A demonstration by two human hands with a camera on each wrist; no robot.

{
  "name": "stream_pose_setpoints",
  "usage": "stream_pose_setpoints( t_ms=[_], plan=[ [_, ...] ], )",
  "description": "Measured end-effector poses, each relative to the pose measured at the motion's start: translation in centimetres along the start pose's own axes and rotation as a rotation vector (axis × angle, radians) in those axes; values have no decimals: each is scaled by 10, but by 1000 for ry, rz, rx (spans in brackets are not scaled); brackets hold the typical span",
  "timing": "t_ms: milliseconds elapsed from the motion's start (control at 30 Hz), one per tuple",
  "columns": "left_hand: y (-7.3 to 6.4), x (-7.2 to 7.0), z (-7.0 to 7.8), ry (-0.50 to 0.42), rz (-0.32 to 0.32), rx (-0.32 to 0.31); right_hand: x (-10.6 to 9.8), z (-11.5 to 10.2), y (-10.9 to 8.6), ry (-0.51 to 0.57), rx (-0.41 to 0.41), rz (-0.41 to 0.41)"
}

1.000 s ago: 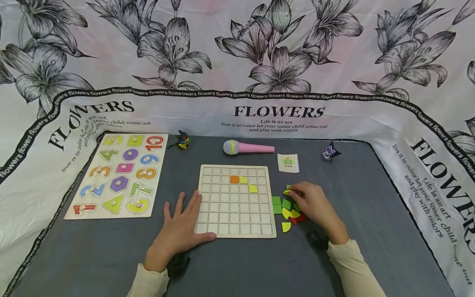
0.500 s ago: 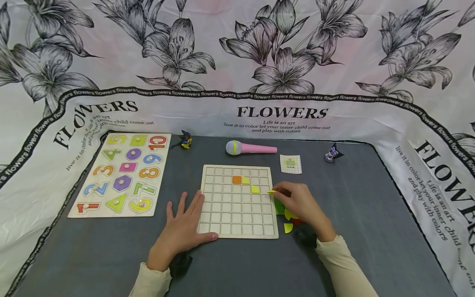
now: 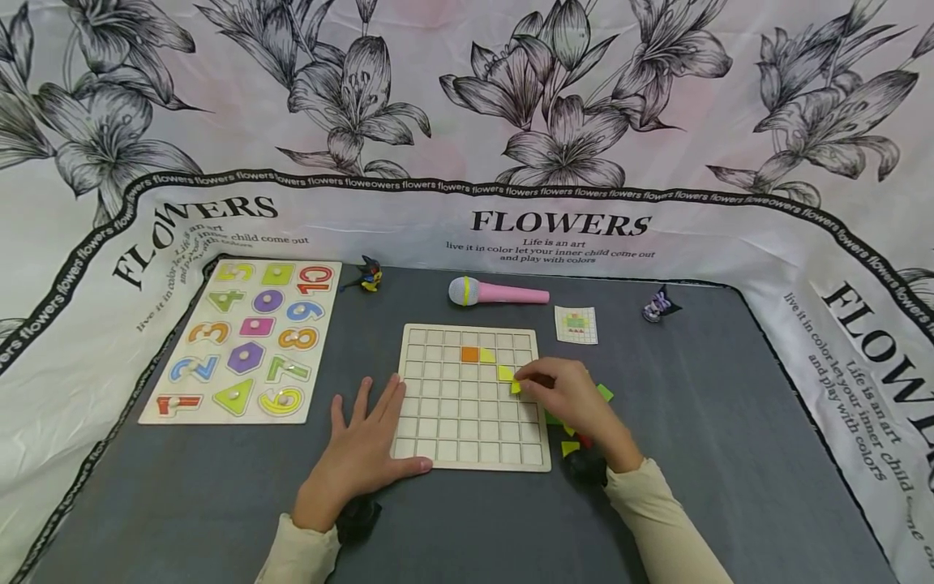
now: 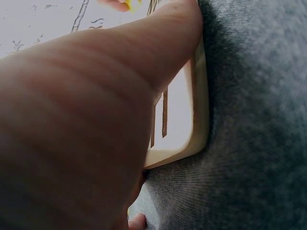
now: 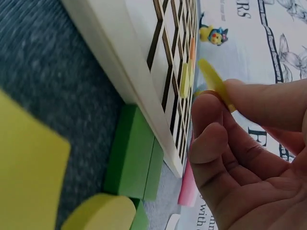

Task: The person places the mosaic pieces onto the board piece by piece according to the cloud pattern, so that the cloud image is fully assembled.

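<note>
In the head view my left hand (image 3: 361,442) lies spread at the left edge of the pale gridded board (image 3: 448,451), its thumb along the near edge. The left wrist view shows that thumb over the board's corner (image 4: 181,132). My right hand (image 3: 572,397) pinches a thin yellow piece (image 5: 214,84) between thumb and index finger, above the board's right side. An orange square (image 3: 470,354) and two yellow pieces (image 3: 505,373) sit in cells towards the far side. Green pieces (image 5: 132,153), a yellow quarter-round piece (image 3: 570,448) and red ones lie right of the board, partly hidden by my right hand.
A number-and-shape puzzle board (image 3: 207,399) lies at the left. Beyond the gridded board are a pink toy microphone (image 3: 511,293) and a small pattern card (image 3: 576,325). Two small figures, one yellow and black (image 3: 371,276), one purple (image 3: 658,306), stand near the far edge.
My right hand has lifted the yellow piece from the pile and carried it left over the board. My left hand stays at the board's edge. The head view has shifted slightly.
</note>
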State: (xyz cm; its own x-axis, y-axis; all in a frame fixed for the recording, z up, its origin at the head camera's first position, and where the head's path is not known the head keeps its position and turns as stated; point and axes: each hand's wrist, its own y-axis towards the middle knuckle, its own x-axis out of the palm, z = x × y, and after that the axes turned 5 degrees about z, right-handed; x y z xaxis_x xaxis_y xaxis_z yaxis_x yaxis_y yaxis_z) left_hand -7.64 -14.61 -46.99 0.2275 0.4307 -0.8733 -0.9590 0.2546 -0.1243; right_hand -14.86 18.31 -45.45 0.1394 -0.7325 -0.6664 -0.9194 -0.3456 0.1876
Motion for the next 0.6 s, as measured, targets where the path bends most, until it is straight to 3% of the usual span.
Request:
stream_pose_setpoints(
  t_ms=[333, 600],
  plan=[
    [2, 2, -1, 16, -8, -3, 11, -3, 6, -22, 33, -57],
    [2, 3, -3, 14, -4, 0, 19, -5, 11, -72, 54, -49]
  ],
)
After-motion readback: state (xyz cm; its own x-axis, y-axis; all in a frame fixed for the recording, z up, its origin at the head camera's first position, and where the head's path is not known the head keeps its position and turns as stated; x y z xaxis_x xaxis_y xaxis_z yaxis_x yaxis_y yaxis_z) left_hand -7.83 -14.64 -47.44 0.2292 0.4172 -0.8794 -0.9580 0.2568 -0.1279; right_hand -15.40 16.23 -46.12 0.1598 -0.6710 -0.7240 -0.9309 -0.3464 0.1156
